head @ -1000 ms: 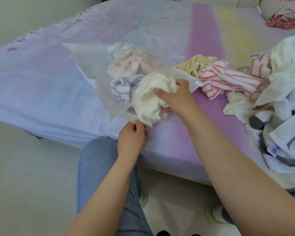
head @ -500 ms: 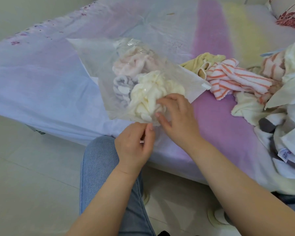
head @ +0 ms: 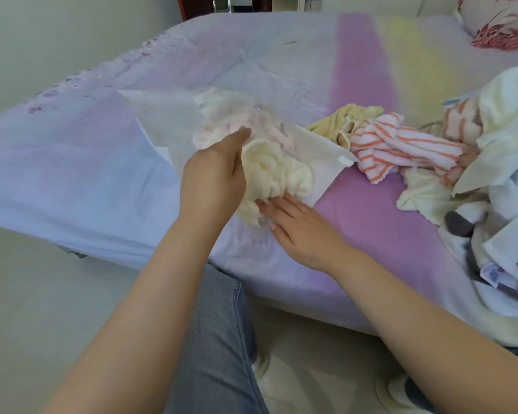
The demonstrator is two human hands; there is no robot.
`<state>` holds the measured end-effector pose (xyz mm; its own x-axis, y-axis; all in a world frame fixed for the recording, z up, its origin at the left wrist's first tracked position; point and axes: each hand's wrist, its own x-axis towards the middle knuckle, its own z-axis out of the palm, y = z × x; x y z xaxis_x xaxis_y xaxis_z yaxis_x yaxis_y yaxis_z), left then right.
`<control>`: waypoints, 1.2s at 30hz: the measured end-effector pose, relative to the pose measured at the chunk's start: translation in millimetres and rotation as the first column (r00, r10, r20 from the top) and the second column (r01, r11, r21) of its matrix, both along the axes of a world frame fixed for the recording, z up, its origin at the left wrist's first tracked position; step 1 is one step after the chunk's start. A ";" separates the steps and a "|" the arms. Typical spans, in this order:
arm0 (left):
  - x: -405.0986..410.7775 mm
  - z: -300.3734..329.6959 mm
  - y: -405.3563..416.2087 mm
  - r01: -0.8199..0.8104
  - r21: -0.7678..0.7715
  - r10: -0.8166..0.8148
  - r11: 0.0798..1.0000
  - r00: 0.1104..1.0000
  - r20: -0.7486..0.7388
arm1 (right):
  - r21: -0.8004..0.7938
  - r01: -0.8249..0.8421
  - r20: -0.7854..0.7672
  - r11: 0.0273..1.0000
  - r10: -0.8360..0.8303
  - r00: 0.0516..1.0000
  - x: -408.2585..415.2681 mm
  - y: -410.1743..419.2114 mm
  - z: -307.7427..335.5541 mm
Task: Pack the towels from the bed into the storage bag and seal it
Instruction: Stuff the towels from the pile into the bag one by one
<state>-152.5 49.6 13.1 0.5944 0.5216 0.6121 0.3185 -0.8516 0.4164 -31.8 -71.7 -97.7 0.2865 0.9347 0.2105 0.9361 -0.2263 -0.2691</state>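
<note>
Spreading across most of the view, the bed [head: 281, 55] is covered by a pale lilac sheet with a purple and a yellow stripe, and it carries everything else. A loose pile of towels [head: 491, 162] is heaped on its right side, white, grey-marked and orange-striped pieces tangled together, with a yellow towel [head: 338, 121] at the pile's left end. The storage bag [head: 168, 115], translucent and white, lies flat on the sheet near the bed's front edge, its mouth turned toward the person; a small white slider [head: 345, 160] sits at the mouth's right corner. A pink towel [head: 222, 130] is seen through the plastic, deeper inside. A cream towel [head: 275, 171] is bunched at the mouth, partly inside and partly hanging out toward the bed's edge.

The left hand [head: 213, 177] is held upright on its edge just left of the cream towel, fingers extended and pointing into the bag, pressed against the towel's side; the grip is open, nothing being clasped. The right hand [head: 302, 231] is laid palm down on the sheet in front of the bag's mouth, fingers straight and together, their tips touching the lower edge of the cream towel; this grip is likewise flat and open. Both forearms are bare and reach in from below, over a knee in blue jeans [head: 219, 339].
</note>
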 end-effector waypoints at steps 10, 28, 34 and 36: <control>3.3 10.9 4.3 0.247 -0.377 -0.198 0.893 0.966 0.164 | -0.174 0.034 -0.191 0.984 -0.068 0.979 34.7 126.1 27.0; 35.6 -14.1 -4.8 0.355 -0.597 -0.240 0.720 0.934 0.266 | 0.163 0.807 -0.248 0.568 -0.768 0.590 149.5 -29.3 60.5; 40.0 -10.4 -6.4 0.345 -0.613 -0.229 0.710 0.937 0.263 | -0.226 0.795 -0.134 0.562 -0.827 0.547 174.5 -33.5 32.3; 39.7 -11.4 -5.7 0.353 -0.618 -0.229 0.703 0.934 0.273 | -0.181 0.784 -0.137 0.594 -0.804 0.578 157.2 -38.0 28.4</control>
<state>-112.8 43.9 1.7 0.7087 0.6426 0.2913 -0.0237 -0.3909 0.9201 125.5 -109.7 -69.3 0.9460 0.3242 -0.0033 0.3027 -0.8868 -0.3492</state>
